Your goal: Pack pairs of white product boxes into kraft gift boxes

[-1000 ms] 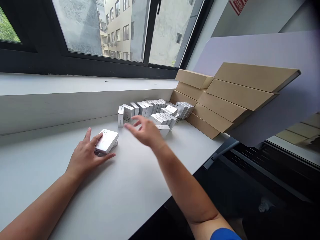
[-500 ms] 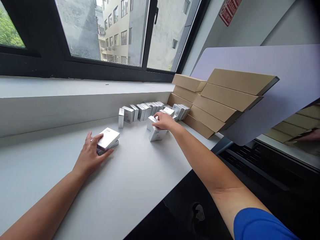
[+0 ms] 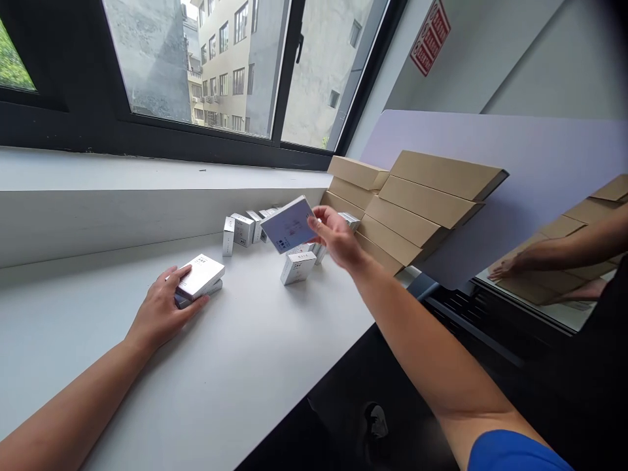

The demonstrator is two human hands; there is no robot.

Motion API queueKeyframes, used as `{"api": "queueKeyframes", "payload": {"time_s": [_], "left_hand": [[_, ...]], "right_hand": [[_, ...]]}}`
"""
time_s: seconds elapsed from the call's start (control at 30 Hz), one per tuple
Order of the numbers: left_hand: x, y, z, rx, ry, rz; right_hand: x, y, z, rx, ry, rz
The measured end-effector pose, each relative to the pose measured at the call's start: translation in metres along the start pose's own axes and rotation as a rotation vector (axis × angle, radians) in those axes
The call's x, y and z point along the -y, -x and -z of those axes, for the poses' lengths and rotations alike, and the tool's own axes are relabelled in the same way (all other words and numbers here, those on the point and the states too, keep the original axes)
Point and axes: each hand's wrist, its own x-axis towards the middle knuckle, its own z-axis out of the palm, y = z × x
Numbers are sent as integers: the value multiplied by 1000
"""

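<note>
My right hand (image 3: pixel 338 235) pinches one end of a small white box (image 3: pixel 289 226) between thumb and fingers. That box is lifted above the table and tilted, its printed broad face toward me. My left hand (image 3: pixel 161 297) rests around a short stack of small white boxes (image 3: pixel 202 275), fingers over the top one and thumb along the near side. Below the raised box, another small white box (image 3: pixel 298 267) stands on its edge. A row of similar boxes (image 3: pixel 243 229) stands toward the wall, partly hidden behind the lifted box and my right hand.
Long brown cardboard boxes (image 3: pixel 412 212) are stacked at the back right against a pale panel (image 3: pixel 530 157). A dark-framed window (image 3: pixel 196 137) and white sill (image 3: pixel 147 171) run along the back. The white table (image 3: pixel 235 379) ends in a diagonal edge at right.
My right hand has picked a small white box from the group and raised it, turning it toward me. My left hand stays on its stack. The view has shifted slightly.
</note>
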Motion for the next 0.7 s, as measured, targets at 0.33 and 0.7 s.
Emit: {"api": "queueKeyframes", "payload": {"time_s": [0.33,0.7], "left_hand": [[0,-1,1,-20,17,-32],[2,-2,6,-14,-37,2]], "right_hand": [[-28,133,-36,368,606,-316],[-5,100,-49,470,897,-497]]}}
